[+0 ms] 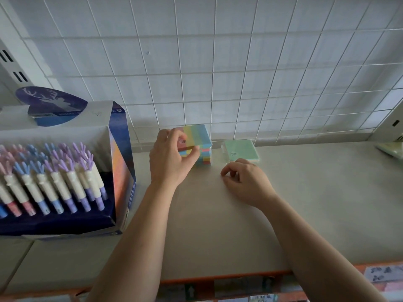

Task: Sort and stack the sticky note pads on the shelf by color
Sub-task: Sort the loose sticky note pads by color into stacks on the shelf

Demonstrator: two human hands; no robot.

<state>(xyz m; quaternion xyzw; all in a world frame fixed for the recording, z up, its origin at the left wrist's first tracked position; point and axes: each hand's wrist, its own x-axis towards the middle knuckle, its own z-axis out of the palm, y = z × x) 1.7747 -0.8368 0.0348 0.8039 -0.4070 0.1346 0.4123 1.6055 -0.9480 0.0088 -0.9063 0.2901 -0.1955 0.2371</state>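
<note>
A stack of rainbow-striped sticky note pads point(201, 147) stands at the back of the shelf point(305, 203), against the wire grid. My left hand point(172, 158) grips the top rainbow pad, thumb on its front edge and fingers over its left side. To the right of the stack lies a flat mint-green pad point(242, 149) in clear wrap. My right hand point(246, 179) rests on the shelf just in front of the green pad, its fingers loosely curled and holding nothing.
A display box of antler-topped pens point(54, 177) stands at the left, close to my left arm. A white wire grid point(218, 73) forms the back wall. A pale green object point(392, 150) lies at the far right edge. The shelf's orange front rim point(218, 276) runs below.
</note>
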